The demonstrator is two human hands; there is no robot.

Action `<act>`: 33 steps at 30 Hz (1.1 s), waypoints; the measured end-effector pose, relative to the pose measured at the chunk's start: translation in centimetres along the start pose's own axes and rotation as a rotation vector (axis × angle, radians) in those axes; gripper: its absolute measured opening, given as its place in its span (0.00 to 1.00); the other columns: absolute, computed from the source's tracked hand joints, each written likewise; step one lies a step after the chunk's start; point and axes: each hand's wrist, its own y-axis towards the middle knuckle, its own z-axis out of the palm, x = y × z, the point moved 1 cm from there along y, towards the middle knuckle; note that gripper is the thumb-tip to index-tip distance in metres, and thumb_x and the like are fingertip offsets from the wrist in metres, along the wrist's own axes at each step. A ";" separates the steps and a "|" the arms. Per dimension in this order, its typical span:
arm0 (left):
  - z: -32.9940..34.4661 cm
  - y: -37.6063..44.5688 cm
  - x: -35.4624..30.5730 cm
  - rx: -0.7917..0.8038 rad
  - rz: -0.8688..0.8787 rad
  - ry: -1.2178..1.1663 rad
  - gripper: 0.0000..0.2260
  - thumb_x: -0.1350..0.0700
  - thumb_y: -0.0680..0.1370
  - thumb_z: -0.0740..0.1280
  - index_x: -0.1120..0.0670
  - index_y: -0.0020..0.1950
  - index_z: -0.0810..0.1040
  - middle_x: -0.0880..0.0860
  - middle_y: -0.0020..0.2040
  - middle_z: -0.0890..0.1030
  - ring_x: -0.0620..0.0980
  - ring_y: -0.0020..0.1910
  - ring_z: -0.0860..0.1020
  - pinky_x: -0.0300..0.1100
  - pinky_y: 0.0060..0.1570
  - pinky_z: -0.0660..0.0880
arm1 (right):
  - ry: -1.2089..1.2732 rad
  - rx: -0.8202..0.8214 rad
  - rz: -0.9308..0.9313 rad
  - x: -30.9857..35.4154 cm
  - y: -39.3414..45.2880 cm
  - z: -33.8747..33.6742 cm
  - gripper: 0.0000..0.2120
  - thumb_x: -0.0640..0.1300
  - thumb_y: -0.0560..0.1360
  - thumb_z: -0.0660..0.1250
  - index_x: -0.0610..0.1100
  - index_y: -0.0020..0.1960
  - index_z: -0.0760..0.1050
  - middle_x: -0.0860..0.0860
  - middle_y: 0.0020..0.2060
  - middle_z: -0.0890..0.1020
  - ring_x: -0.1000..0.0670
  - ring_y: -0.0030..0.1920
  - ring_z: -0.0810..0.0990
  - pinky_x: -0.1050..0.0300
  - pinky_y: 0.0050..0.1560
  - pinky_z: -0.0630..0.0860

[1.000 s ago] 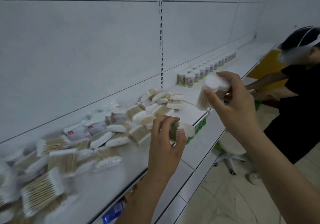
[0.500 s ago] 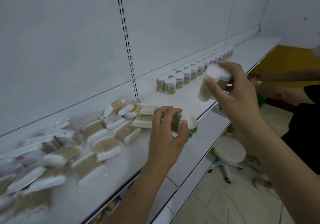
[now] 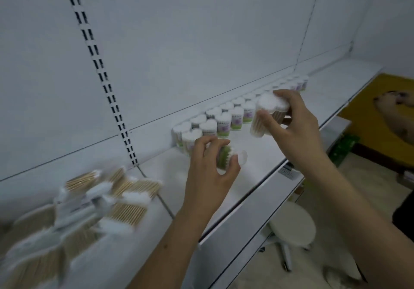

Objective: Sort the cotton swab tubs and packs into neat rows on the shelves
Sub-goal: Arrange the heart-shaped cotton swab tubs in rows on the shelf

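My left hand (image 3: 210,172) grips a cotton swab tub (image 3: 226,158) with a green label, held on its side just above the white shelf (image 3: 257,163). My right hand (image 3: 293,123) holds a second heart-shaped tub (image 3: 266,114), tilted, above the shelf. A double row of upright heart-shaped tubs (image 3: 224,118) runs along the back panel toward the right; my left hand is at its near end and my right hand is in front of its middle. Loose flat packs of swabs (image 3: 107,201) lie in a blurred heap at the left.
A slotted upright (image 3: 100,73) divides the back panel. Below the shelf's front edge are a lower shelf and a round white stool (image 3: 291,226) on a tiled floor. Another person's hand (image 3: 394,107) shows at the far right before a yellow surface.
The view has swung right along the shelf. Both hands with their tubs have moved toward the row of upright tubs, and the heap of packs now sits farther left.
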 end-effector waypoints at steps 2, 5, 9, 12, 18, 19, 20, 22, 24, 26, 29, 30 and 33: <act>1.8 0.8 0.3 -0.012 -0.024 0.024 0.16 0.44 0.76 0.64 0.48 0.61 0.77 0.45 0.62 0.69 0.44 0.59 0.74 0.35 0.57 0.75 | 0.013 0.029 -0.021 -2.1 1.8 -0.1 0.29 0.66 0.72 0.65 0.53 0.68 0.69 0.64 0.50 0.76 0.66 0.48 0.77 0.72 0.47 0.74; 4.5 2.0 0.9 -0.021 -0.080 0.083 0.17 0.44 0.75 0.65 0.47 0.61 0.77 0.44 0.62 0.68 0.42 0.60 0.73 0.29 0.57 0.71 | 0.047 0.112 -0.040 -5.2 4.5 0.0 0.26 0.63 0.74 0.67 0.53 0.67 0.69 0.60 0.48 0.78 0.62 0.48 0.78 0.63 0.50 0.77; 6.9 3.1 1.4 -0.078 -0.149 0.164 0.16 0.49 0.75 0.70 0.48 0.62 0.78 0.44 0.62 0.68 0.41 0.59 0.73 0.24 0.57 0.66 | 0.100 0.203 -0.062 -8.9 7.6 0.4 0.24 0.61 0.74 0.68 0.54 0.67 0.69 0.57 0.48 0.80 0.57 0.47 0.79 0.55 0.53 0.78; 7.5 3.0 1.6 -0.116 -0.214 0.217 0.16 0.50 0.74 0.73 0.48 0.62 0.78 0.46 0.64 0.67 0.40 0.59 0.72 0.24 0.58 0.65 | 0.153 0.270 -0.060 -10.9 8.5 1.5 0.23 0.60 0.75 0.69 0.54 0.66 0.69 0.59 0.51 0.79 0.57 0.50 0.78 0.57 0.53 0.77; 5.9 1.5 2.1 -0.141 -0.318 0.295 0.37 0.52 0.68 0.80 0.47 0.74 0.67 0.44 0.67 0.63 0.26 0.64 0.65 0.18 0.58 0.63 | 0.249 0.448 -0.039 -13.0 7.2 5.1 0.23 0.58 0.74 0.70 0.55 0.66 0.70 0.62 0.55 0.77 0.59 0.54 0.78 0.60 0.55 0.76; 5.4 1.1 2.4 -0.124 -0.332 0.328 0.41 0.50 0.68 0.81 0.47 0.76 0.63 0.43 0.68 0.61 0.24 0.64 0.63 0.17 0.58 0.61 | 0.261 0.477 -0.035 -13.2 6.7 5.8 0.24 0.58 0.73 0.71 0.55 0.66 0.70 0.62 0.55 0.77 0.59 0.54 0.77 0.59 0.56 0.76; 4.9 0.8 2.8 -0.109 -0.345 0.363 0.43 0.49 0.67 0.81 0.49 0.77 0.62 0.43 0.69 0.60 0.23 0.65 0.61 0.17 0.59 0.60 | 0.269 0.501 -0.030 -13.3 6.2 6.4 0.24 0.58 0.73 0.72 0.55 0.66 0.70 0.61 0.56 0.78 0.60 0.55 0.77 0.59 0.56 0.76; 3.9 0.3 3.5 -0.091 -0.350 0.424 0.42 0.49 0.67 0.81 0.54 0.76 0.65 0.44 0.70 0.60 0.20 0.65 0.58 0.16 0.59 0.58 | 0.273 0.536 -0.021 -13.2 5.5 7.7 0.23 0.57 0.73 0.73 0.54 0.64 0.70 0.62 0.55 0.77 0.62 0.54 0.76 0.60 0.56 0.75; 3.2 -0.2 3.9 -0.076 -0.363 0.434 0.40 0.50 0.67 0.81 0.55 0.75 0.68 0.44 0.70 0.60 0.21 0.65 0.58 0.17 0.60 0.58 | 0.265 0.561 -0.015 -13.0 4.9 8.8 0.23 0.57 0.72 0.73 0.54 0.63 0.70 0.63 0.53 0.77 0.64 0.53 0.76 0.61 0.54 0.75; 2.9 -0.5 4.1 -0.070 -0.379 0.421 0.39 0.51 0.67 0.81 0.52 0.74 0.68 0.43 0.69 0.60 0.22 0.65 0.59 0.17 0.60 0.59 | 0.258 0.582 -0.008 -13.0 4.6 9.7 0.23 0.57 0.71 0.74 0.53 0.62 0.70 0.61 0.52 0.77 0.63 0.52 0.76 0.61 0.52 0.75; 2.6 -1.0 4.3 -0.084 -0.379 0.371 0.37 0.52 0.69 0.80 0.40 0.71 0.64 0.42 0.68 0.62 0.30 0.68 0.62 0.21 0.61 0.62 | 0.217 0.584 -0.005 -13.0 4.2 10.7 0.24 0.59 0.69 0.75 0.52 0.59 0.69 0.57 0.50 0.78 0.61 0.48 0.76 0.65 0.46 0.72; 2.6 -1.2 4.3 -0.091 -0.381 0.345 0.36 0.54 0.69 0.79 0.37 0.69 0.62 0.42 0.67 0.63 0.35 0.68 0.65 0.25 0.63 0.65 | 0.194 0.573 0.005 -13.0 4.0 11.0 0.25 0.59 0.68 0.76 0.52 0.57 0.68 0.56 0.48 0.78 0.60 0.46 0.76 0.65 0.42 0.71; 2.3 -1.6 4.7 -0.132 -0.365 0.269 0.35 0.60 0.71 0.77 0.37 0.67 0.62 0.43 0.66 0.65 0.42 0.66 0.71 0.36 0.63 0.73 | 0.158 0.503 0.032 -13.0 3.5 11.8 0.27 0.60 0.65 0.77 0.50 0.53 0.66 0.54 0.44 0.76 0.53 0.43 0.77 0.59 0.39 0.73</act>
